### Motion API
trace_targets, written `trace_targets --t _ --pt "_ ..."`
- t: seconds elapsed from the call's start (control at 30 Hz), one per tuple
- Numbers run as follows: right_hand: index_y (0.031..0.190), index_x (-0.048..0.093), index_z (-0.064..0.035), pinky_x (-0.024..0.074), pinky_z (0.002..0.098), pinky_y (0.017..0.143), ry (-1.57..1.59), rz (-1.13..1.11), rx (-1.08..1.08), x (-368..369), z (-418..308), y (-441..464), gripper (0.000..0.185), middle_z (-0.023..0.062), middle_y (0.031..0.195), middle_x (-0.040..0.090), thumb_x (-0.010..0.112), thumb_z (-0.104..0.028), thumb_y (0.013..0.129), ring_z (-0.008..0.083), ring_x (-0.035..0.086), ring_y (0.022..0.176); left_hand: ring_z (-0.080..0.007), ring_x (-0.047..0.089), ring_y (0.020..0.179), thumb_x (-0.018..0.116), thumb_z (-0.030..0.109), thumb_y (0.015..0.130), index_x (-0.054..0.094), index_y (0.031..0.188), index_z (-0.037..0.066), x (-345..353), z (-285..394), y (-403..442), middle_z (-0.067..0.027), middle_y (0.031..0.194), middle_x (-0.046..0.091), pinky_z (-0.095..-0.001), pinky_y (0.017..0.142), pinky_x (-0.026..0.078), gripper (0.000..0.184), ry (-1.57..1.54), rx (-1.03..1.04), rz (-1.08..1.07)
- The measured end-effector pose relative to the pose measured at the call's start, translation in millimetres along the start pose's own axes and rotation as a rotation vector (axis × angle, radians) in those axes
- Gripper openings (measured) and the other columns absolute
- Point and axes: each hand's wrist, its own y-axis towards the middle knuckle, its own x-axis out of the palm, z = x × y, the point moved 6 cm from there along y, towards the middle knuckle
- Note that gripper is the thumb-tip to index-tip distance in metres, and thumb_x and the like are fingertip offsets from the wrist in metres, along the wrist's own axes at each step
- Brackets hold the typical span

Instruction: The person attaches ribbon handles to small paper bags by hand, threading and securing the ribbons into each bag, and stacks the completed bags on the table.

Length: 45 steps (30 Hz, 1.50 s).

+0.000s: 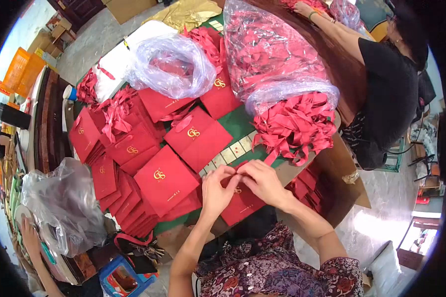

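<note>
My left hand (218, 190) and my right hand (262, 182) meet at the top edge of a red bag (244, 205) with gold lettering, near the table's front edge. Fingers of both hands are pinched together there, on something small and red that they mostly hide. Just beyond them runs a row of pale cards (228, 155). To the left lie red bags with gold letters, one flat (166, 183) and another (198, 136) behind it. Red ribbons (297, 123) spill from a clear plastic sack (267, 49) behind my right hand.
Stacked red bags (131, 146) cover the table's left side. A rolled plastic bag (173, 64) stands behind them. A cardboard box (339, 171) with red bags is at the right. A co-worker in black (389, 84) is at the far right; another person's hand (29, 237) shows at the left.
</note>
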Motion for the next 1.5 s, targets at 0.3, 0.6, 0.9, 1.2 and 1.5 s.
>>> trace_targets --t 0.3,0.6,0.9,1.2,1.5 --pt "0.091 0.07 -0.004 0.0517 0.0412 0.076 -0.09 -0.393 0.045 -28.7 6.9 44.2 0.018 0.0134 0.091 0.061 0.066 -0.021 0.089 0.0301 0.065 0.091 -0.0207 0.058 0.078 0.082 0.017 0.074 0.068 0.086 0.013 -5.9 36.1 -16.7 -0.0003 0.077 0.067 -0.0369 0.075 0.037 0.019 0.236 0.176 0.238" --pt "0.083 0.074 -0.0023 0.0498 0.0332 0.064 0.25 -0.686 0.205 1.9 37.8 55.0 0.022 0.0082 0.072 0.069 0.071 -0.024 0.078 0.0151 0.065 0.067 -0.0202 0.055 0.076 0.078 0.012 0.076 0.068 0.083 0.013 -8.8 52.3 -15.5 0.0021 0.074 0.064 -0.0375 0.074 0.038 0.013 0.26 0.354 0.261" --pt "0.081 0.071 -0.0063 0.05 0.0394 0.068 0.111 -0.107 0.131 6.5 45.6 51.1 0.018 0.0111 0.08 0.062 0.07 -0.024 0.08 0.0282 0.065 0.078 -0.0217 0.06 0.078 0.082 0.017 0.075 0.068 0.082 0.01 -11.3 40.6 -0.8 -0.0011 0.076 0.069 -0.038 0.077 0.04 0.017 0.171 0.149 0.157" --pt "0.081 0.065 -0.0066 0.0466 0.0427 0.069 -0.555 -0.108 -0.262 -46.4 -6.3 20.4 0.028 0.0087 0.077 0.062 0.065 -0.033 0.09 0.0279 0.064 0.08 -0.0244 0.062 0.073 0.082 0.021 0.076 0.062 0.077 0.008 -14.4 25.1 -7.2 -0.0038 0.073 0.065 -0.0406 0.069 0.044 0.024 0.158 0.062 0.252" --pt "0.09 0.063 -0.0073 0.0493 0.046 0.064 -0.086 -0.331 -0.019 -44.3 -58.4 -50.0 0.017 0.0143 0.073 0.063 0.068 -0.024 0.09 0.0345 0.064 0.073 -0.0276 0.061 0.084 0.072 0.011 0.081 0.06 0.092 0.011 11.6 -0.4 -3.8 -0.0046 0.082 0.065 -0.0431 0.075 0.041 0.017 0.346 0.106 0.302"
